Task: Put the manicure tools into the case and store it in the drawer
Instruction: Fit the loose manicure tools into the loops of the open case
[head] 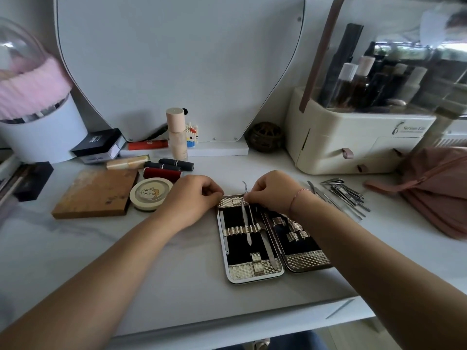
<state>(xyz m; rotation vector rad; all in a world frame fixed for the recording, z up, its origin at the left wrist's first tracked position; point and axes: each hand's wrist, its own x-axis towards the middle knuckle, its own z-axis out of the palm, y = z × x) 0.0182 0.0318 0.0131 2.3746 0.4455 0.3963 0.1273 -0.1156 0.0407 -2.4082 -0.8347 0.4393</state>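
Observation:
The manicure case (pixel 255 270) lies open on the white table, black inside with shiny straps. Two thin metal tools sit under the left half's strap, and a longer file (pixel 266 245) lies along the hinge. My right hand (pixel 273 192) pinches a slim hooked metal tool (pixel 244 186) at the case's top edge, its lower part reaching down into the left half. My left hand (pixel 193 198) is curled at the case's top left corner, touching its edge. A pile of loose clippers and metal tools (pixel 346 194) lies to the right of the case.
A cream cosmetics organiser with drawers (pixel 353 145) stands at the back right, with a pink pouch (pixel 437 188) beside it. Left of the case are a round tin (pixel 151 193), a brown palette (pixel 94 193), lipsticks and a bottle (pixel 177 135). A mirror stands behind.

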